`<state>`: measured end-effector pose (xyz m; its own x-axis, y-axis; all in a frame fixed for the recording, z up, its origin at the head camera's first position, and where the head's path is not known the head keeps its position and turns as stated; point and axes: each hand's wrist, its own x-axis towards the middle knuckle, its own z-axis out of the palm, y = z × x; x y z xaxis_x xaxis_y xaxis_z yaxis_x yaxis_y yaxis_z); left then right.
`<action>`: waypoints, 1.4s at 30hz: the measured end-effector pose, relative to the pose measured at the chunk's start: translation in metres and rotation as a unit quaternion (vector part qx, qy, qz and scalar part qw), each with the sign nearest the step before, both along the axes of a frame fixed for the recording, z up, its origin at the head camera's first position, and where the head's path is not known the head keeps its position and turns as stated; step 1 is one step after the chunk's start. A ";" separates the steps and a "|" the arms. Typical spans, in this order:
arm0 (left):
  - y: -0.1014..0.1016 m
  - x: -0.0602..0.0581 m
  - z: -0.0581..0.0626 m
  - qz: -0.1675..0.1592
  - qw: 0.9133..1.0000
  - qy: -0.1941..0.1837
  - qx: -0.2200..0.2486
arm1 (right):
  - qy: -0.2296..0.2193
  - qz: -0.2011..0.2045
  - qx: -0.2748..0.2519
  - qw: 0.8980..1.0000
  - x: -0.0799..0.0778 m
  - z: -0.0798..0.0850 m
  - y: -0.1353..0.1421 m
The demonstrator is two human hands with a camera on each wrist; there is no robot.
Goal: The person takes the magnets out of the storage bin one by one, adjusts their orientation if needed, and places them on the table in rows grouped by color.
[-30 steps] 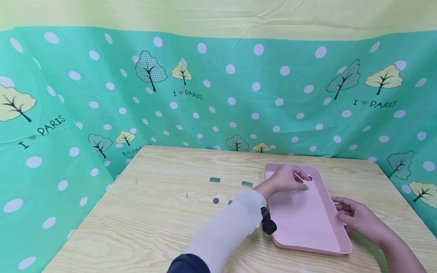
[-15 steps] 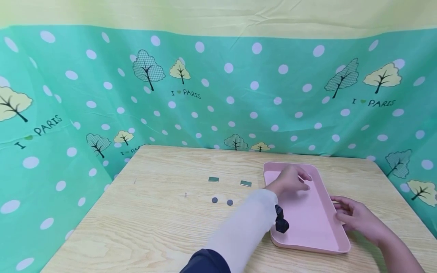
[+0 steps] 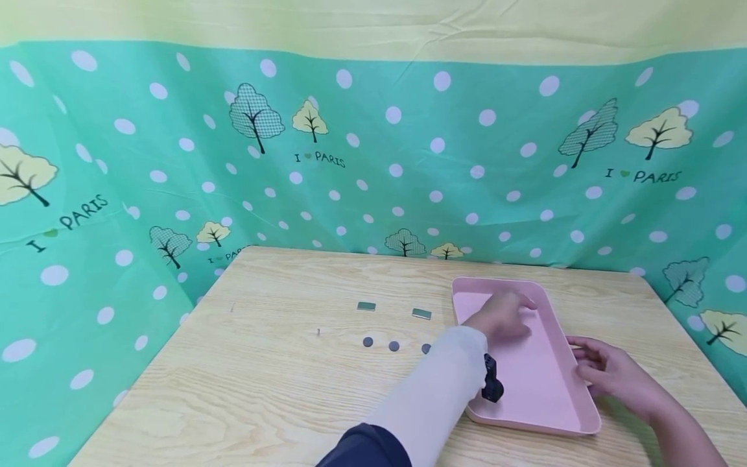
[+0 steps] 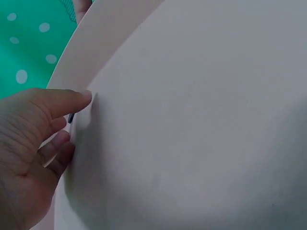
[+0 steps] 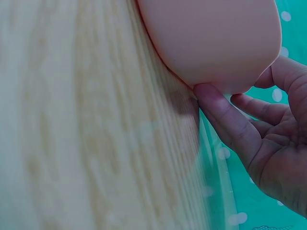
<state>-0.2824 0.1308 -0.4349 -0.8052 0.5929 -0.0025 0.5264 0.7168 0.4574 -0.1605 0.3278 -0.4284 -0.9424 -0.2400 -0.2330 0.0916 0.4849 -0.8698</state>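
My left hand reaches down inside the pink tray, near its far right wall, and looks blurred. In the left wrist view the thumb and fingers stand apart; the edge of a small dark piece, apparently a disc, shows between them at the wall. The head view hides this piece behind the hand. My right hand holds the tray's right side from outside. In the right wrist view its thumb touches the tray's lower edge and other fingers curl along the wall.
Left of the tray lie dark discs. Two flat green-and-silver rectangles lie behind them. A tiny thin piece is farther left on the wooden table. A patterned curtain hangs behind.
My left hand has shifted slightly right over the dark disc in the tray, now covering it. The left forearm moved right, uncovering a third disc on the table. The right hand stays put.
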 end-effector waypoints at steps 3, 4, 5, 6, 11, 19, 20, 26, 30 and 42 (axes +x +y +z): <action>0.000 0.000 -0.002 -0.005 1.000 0.011 -0.021 | -0.001 -0.002 0.004 1.000 0.000 0.000 0.001; 0.000 0.000 -0.002 -0.006 0.999 0.014 -0.028 | -0.001 -0.002 0.003 1.000 0.000 0.000 0.001; -0.001 0.001 -0.002 -0.006 0.999 0.016 -0.033 | -0.001 -0.003 0.003 1.000 0.000 0.000 0.001; -0.001 0.001 -0.002 -0.007 0.999 0.020 -0.042 | -0.001 -0.003 0.001 1.000 0.000 0.000 0.001; -0.001 0.002 -0.002 -0.021 0.993 0.045 -0.106 | 0.000 0.000 -0.014 1.000 0.000 -0.002 0.000; 0.001 0.005 -0.002 -0.019 0.991 -0.006 -0.131 | 0.007 0.003 -0.022 1.000 0.001 -0.004 0.001; 0.001 0.005 -0.002 -0.020 0.991 -0.008 -0.132 | 0.007 0.003 -0.022 1.000 0.000 -0.004 0.000; -0.004 0.002 -0.003 -0.018 0.997 -0.004 -0.074 | 0.004 0.002 -0.019 1.000 -0.001 -0.003 -0.001; -0.006 0.000 -0.003 -0.006 1.000 -0.027 -0.011 | 0.002 -0.001 -0.014 1.000 -0.002 -0.001 -0.001; -0.008 0.004 -0.003 0.009 0.992 -0.086 0.088 | -0.003 -0.006 -0.007 1.000 0.000 -0.002 0.001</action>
<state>-0.2786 0.1226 -0.4376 -0.8128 0.5813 -0.0387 0.4170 0.6268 0.6582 -0.1609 0.3286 -0.4301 -0.9439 -0.2319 -0.2352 0.1024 0.4717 -0.8758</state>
